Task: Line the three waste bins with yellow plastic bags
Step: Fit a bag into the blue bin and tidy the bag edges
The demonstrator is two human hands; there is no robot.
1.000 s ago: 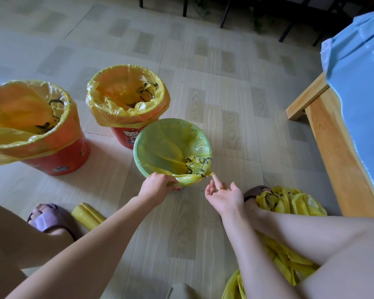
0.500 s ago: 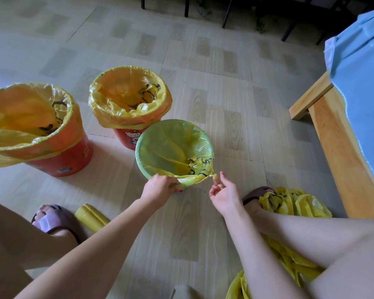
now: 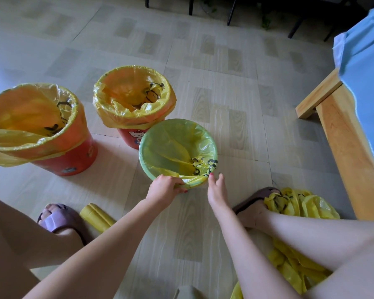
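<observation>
Three bins stand on the floor. The large red bin (image 3: 69, 158) at the left and the smaller red bin (image 3: 131, 135) behind centre each carry a yellow bag folded over the rim. The green bin (image 3: 151, 169) in front holds a yellow bag (image 3: 177, 147) draped inside and over its near rim. My left hand (image 3: 165, 188) pinches the bag's edge at the near rim. My right hand (image 3: 217, 188) is beside the rim at its right, fingers apart, fingertips touching the bag's edge.
A roll of yellow bags (image 3: 96, 216) lies by my left foot in a purple slipper (image 3: 56, 219). Loose yellow bags (image 3: 298, 208) are heaped by my right foot. A wooden bed frame (image 3: 343, 143) with a blue sheet (image 3: 367, 61) runs along the right.
My right hand has let go of the bag's corner and opened, moving up to the green bin's rim. My left hand keeps its grip on the bag's edge.
</observation>
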